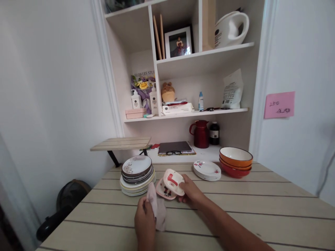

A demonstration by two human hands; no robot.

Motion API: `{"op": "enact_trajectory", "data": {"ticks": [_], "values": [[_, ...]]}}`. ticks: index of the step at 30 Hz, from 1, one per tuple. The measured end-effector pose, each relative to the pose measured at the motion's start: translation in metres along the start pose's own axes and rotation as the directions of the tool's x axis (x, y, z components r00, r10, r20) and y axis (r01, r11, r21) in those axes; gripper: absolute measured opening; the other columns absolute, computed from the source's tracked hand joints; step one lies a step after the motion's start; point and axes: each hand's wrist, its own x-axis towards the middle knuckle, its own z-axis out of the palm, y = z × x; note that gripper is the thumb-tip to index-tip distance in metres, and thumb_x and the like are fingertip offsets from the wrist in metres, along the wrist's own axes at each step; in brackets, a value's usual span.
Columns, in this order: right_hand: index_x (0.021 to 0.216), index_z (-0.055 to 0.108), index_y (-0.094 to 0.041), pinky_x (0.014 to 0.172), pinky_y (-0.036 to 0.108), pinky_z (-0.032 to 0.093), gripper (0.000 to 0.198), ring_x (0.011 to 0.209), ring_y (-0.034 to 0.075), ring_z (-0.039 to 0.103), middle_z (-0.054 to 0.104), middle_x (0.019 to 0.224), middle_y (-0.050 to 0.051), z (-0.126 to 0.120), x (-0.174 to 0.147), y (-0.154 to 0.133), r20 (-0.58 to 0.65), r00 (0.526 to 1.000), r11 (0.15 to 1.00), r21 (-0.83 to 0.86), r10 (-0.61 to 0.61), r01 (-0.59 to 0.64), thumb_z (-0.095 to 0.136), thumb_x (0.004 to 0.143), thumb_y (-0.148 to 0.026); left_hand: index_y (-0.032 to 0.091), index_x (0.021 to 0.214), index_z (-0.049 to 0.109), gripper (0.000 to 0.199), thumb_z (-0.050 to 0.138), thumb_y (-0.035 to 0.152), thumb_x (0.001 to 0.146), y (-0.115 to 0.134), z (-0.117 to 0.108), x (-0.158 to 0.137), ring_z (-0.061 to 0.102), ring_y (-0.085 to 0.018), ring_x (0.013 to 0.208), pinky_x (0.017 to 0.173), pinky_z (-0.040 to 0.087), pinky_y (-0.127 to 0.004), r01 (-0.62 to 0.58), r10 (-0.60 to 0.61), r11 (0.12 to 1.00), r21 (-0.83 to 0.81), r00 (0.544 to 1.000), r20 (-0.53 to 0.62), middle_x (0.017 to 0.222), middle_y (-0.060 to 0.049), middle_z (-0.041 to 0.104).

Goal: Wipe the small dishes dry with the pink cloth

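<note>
Head view — left fingers pinching cloth — right fingers gripping tilted bowl, forearm slanted.

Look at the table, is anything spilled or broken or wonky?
Nothing stands out: I see no spill or break on the table. The small white dish is tilted, but the right hand is holding it, so that isn't odd.

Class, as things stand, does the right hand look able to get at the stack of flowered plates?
Probably yes: nothing visible stands between the right hand and the flowered plates, though it may first need to release the patterned dish it holds.
</note>
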Motion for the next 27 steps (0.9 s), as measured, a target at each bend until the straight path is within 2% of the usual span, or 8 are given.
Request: {"op": "enact_trajectory", "data": {"ticks": [4,7,12,18,21,24,27], "values": [[0.105,0.052,-0.016,0.030,0.016,0.034,0.044,0.038,0.013,0.056,0.065,0.056,0.000,-0.020,-0.018,-0.002,-0.096,0.994,0.997,-0.052,0.051,-0.056,0.052,0.060,-0.014,0.021,0.085,0.062,0.028,0.042,0.039,0.078,0.000,0.000,0.001,0.064,-0.027,0.084,0.075,0.047,-0.033,-0.001,0.001,1.000,-0.003,1.000,0.003,0.083,-0.007,0.070],[0.104,0.055,-0.016,0.031,0.018,0.040,0.045,0.041,0.015,0.059,0.068,0.063,0.002,-0.027,-0.028,-0.003,-0.121,0.988,0.994,-0.036,0.099,-0.104,0.051,0.059,-0.013,0.022,0.086,0.063,0.027,0.043,0.038,0.079,0.002,0.000,0.000,0.064,-0.026,0.082,0.073,0.046,-0.033,-0.009,0.008,1.000,0.027,1.000,0.030,0.083,-0.007,0.070],[0.105,0.058,-0.015,0.034,0.020,0.045,0.046,0.047,0.016,0.063,0.069,0.070,0.006,-0.013,-0.020,-0.003,-0.103,0.984,0.989,0.043,0.146,-0.142,0.049,0.060,-0.009,0.022,0.085,0.063,0.027,0.042,0.037,0.078,0.006,0.000,-0.001,0.064,-0.025,0.079,0.072,0.046,-0.032,0.020,-0.021,0.999,0.032,0.999,0.048,0.082,-0.006,0.071],[0.111,0.056,-0.016,0.033,0.020,0.047,0.051,0.044,0.015,0.062,0.069,0.069,0.004,0.008,0.004,-0.006,-0.038,0.992,0.988,0.102,0.123,-0.119,0.048,0.061,-0.008,0.021,0.089,0.064,0.033,0.041,0.042,0.078,-0.002,0.001,-0.002,0.064,-0.027,0.086,0.078,0.047,-0.034,-0.030,0.030,1.000,-0.005,0.994,0.107,0.090,-0.009,0.072],[0.119,0.052,-0.018,0.035,0.022,0.051,0.055,0.047,0.016,0.065,0.072,0.075,0.006,0.014,0.009,-0.005,0.007,0.995,0.989,0.114,0.099,-0.099,0.050,0.064,-0.010,0.023,0.087,0.063,0.029,0.040,0.039,0.078,-0.011,0.009,-0.001,0.065,-0.026,0.087,0.076,0.047,-0.032,-0.035,0.035,0.999,0.006,0.998,0.044,0.090,-0.009,0.073],[0.127,0.046,-0.017,0.032,0.021,0.048,0.058,0.051,0.021,0.070,0.074,0.081,0.011,0.016,0.009,0.000,0.028,0.994,0.983,0.142,0.110,-0.113,0.050,0.069,-0.013,0.023,0.089,0.063,0.032,0.036,0.040,0.083,-0.023,0.019,0.001,0.065,-0.025,0.083,0.074,0.046,-0.031,-0.088,0.089,0.996,0.033,0.995,-0.035,0.087,-0.008,0.072],[0.133,0.040,-0.017,0.032,0.022,0.050,0.063,0.054,0.023,0.072,0.075,0.085,0.014,0.012,0.004,0.005,0.013,0.992,0.969,0.210,0.128,-0.128,0.049,0.071,-0.012,0.022,0.089,0.062,0.033,0.035,0.041,0.084,-0.031,0.024,0.005,0.065,-0.026,0.084,0.074,0.046,-0.032,-0.103,0.104,0.994,0.033,0.994,-0.029,0.088,-0.009,0.072]]}}
